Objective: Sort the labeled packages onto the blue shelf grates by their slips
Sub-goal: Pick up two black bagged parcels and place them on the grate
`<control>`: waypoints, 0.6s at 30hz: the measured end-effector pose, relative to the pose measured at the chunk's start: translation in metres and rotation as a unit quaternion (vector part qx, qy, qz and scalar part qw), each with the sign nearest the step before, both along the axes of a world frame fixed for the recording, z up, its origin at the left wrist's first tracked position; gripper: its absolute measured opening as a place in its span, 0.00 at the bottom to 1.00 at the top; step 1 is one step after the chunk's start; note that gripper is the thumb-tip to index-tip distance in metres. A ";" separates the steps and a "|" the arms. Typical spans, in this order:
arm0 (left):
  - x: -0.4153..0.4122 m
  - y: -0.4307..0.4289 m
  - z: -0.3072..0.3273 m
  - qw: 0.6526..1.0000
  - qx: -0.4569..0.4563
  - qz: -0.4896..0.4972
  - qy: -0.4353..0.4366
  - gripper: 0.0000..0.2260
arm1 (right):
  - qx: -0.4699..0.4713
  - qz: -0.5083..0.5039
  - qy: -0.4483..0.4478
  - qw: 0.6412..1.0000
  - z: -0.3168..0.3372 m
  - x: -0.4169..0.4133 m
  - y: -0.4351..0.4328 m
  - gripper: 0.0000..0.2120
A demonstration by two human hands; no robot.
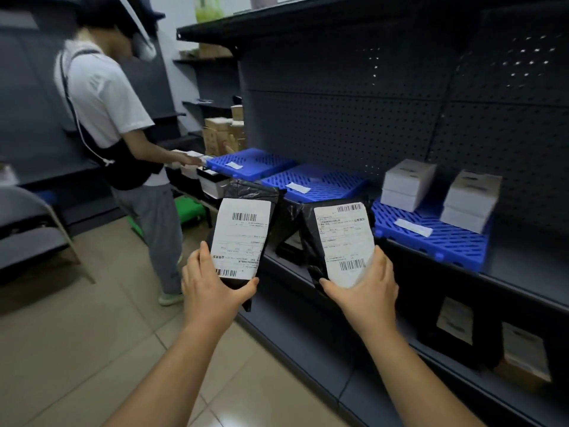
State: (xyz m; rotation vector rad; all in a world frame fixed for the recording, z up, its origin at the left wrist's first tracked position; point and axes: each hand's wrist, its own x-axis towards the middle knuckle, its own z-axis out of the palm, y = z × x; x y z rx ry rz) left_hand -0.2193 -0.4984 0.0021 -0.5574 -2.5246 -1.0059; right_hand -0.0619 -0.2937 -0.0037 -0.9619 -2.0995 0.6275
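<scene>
Packages, two of them, from the head camera: black plastic bags with white printed labels, held up side by side in front of the shelf point(308, 274), not yet on any grate. Left package point(243, 235) gripped at its lower end by the left hand point(212, 282), fingers curled round the bottom edge. Right package point(341, 241) held the same way, low down, by the right hand point(363, 288). Both hands closed on their bags, neither free.

Probably light and soft, judging by the crumpled, sagging film; glossy too, so likely slippery. Best held low and at the edge, as now, with fingers off the barcodes to keep the print readable. Contents unknown, so worth setting down gently, not tossing.

Just beyond, along the shelf, three blue grates in a row: far grate point(261, 158), middle grate point(332, 180), near grate point(437, 241), each with a small white slip point(298, 188) lying on it. Print on the slips too small to read. Two stacks of white boxes point(406, 184) already on the near grate, toward its back. Only slips on the far and middle grates.

In the way: another person point(123, 118) standing at the far end, one hand out over boxes just beside the far grate, so crowded there. Cardboard boxes point(221, 134) behind. Something green point(189, 208) low on the floor near that person's legs. More parcels point(455, 328) on the lower shelf. Grey chair point(30, 223) to the left, well apart.
</scene>
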 end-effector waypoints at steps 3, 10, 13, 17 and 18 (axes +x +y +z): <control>-0.044 0.004 0.013 1.000 0.003 0.011 0.018 0.54 | 0.011 0.017 0.009 1.000 0.010 -0.051 0.007 0.57; -0.135 0.037 0.019 1.000 -0.001 -0.007 0.018 0.54 | 0.013 -0.010 0.001 1.000 0.020 -0.133 0.025 0.57; -0.179 0.062 0.016 0.999 0.000 -0.037 0.014 0.53 | 0.014 -0.044 0.002 0.999 0.018 -0.164 0.035 0.57; -0.237 0.103 0.022 0.994 0.003 -0.109 0.008 0.53 | 0.008 -0.108 0.010 0.994 0.021 -0.201 0.047 0.57; -0.250 0.114 0.025 0.992 0.005 -0.126 0.005 0.53 | 0.003 -0.125 0.008 0.992 0.024 -0.210 0.051 0.58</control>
